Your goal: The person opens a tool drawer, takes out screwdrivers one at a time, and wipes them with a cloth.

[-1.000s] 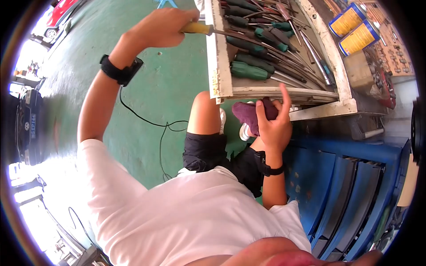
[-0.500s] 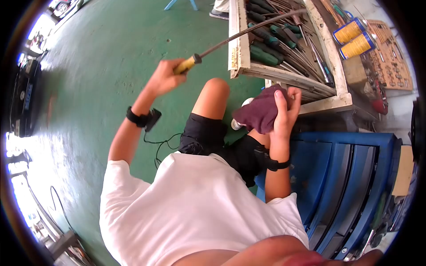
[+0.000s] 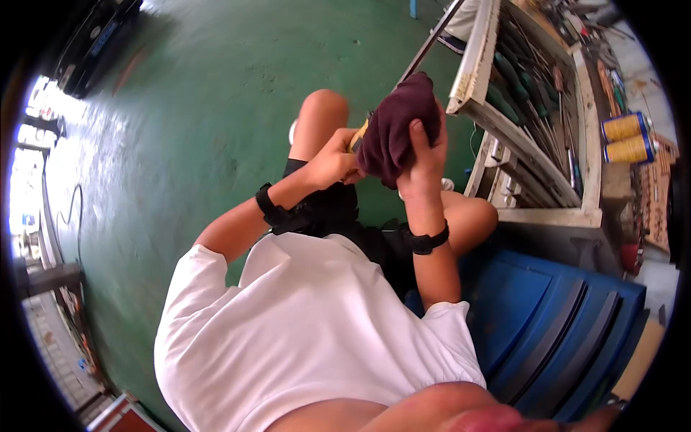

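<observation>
My left hand point(image 3: 332, 160) is closed around the yellow handle of a long screwdriver point(image 3: 363, 132). The tool's dark shaft point(image 3: 430, 45) slants up and to the right, past the drawer corner; its tip is out of view. My right hand point(image 3: 425, 162) grips a dark maroon cloth point(image 3: 398, 129), thumb on the near side. The cloth is bunched over the shaft just beyond the handle and hides that stretch of metal. Both hands are close together above my knees.
An open drawer point(image 3: 527, 151) of screwdrivers and rods is at the right, with a blue plastic panel point(image 3: 504, 309) below it. Yellow-blue cans point(image 3: 626, 137) stand beyond. Another person's shoe point(image 3: 452, 42) is behind the drawer. Green floor point(image 3: 216, 93) spreads left.
My left hand has brought the screwdriver rightward and down to the cloth. The cloth, held apart from it earlier, now covers part of the shaft. The view has shifted too.
</observation>
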`<action>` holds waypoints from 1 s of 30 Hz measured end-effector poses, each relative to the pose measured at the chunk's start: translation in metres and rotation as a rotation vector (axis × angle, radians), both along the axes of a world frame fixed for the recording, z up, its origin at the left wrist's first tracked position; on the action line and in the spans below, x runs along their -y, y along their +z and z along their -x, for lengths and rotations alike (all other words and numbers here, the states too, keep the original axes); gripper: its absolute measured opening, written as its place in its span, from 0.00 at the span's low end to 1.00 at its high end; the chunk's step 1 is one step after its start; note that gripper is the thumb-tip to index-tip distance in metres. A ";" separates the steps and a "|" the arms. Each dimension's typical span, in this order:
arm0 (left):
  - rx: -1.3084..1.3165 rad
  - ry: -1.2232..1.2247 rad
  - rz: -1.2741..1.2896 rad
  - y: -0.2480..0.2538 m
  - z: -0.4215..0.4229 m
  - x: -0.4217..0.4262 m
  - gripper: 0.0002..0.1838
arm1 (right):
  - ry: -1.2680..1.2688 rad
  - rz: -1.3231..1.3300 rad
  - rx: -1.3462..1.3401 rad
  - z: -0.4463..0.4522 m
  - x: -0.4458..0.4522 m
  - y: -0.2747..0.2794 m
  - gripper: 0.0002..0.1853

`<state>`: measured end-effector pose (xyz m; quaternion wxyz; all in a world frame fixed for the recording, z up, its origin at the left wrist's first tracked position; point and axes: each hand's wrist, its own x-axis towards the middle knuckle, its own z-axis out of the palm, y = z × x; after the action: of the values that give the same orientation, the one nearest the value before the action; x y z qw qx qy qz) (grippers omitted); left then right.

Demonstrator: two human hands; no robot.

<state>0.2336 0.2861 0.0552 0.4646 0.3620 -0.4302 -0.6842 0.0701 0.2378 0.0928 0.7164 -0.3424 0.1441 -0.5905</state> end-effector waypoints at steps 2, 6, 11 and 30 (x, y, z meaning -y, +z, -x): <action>-0.026 0.062 0.009 -0.005 0.001 -0.008 0.04 | -0.083 0.013 -0.134 -0.018 -0.004 -0.005 0.30; -0.047 0.152 -0.059 -0.014 -0.006 -0.008 0.05 | -0.060 0.077 -0.387 -0.051 0.007 -0.022 0.34; 0.410 0.210 0.212 -0.014 -0.036 0.024 0.10 | 0.185 -0.035 -0.303 -0.075 0.051 -0.043 0.18; 0.180 0.116 -0.295 -0.045 -0.025 0.145 0.12 | 0.249 -0.511 -0.310 -0.080 0.208 -0.110 0.30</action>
<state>0.2584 0.1408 0.0102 0.4047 0.5102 -0.3434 -0.6767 0.1501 0.0301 -0.0176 0.8156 -0.2521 0.3520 -0.3838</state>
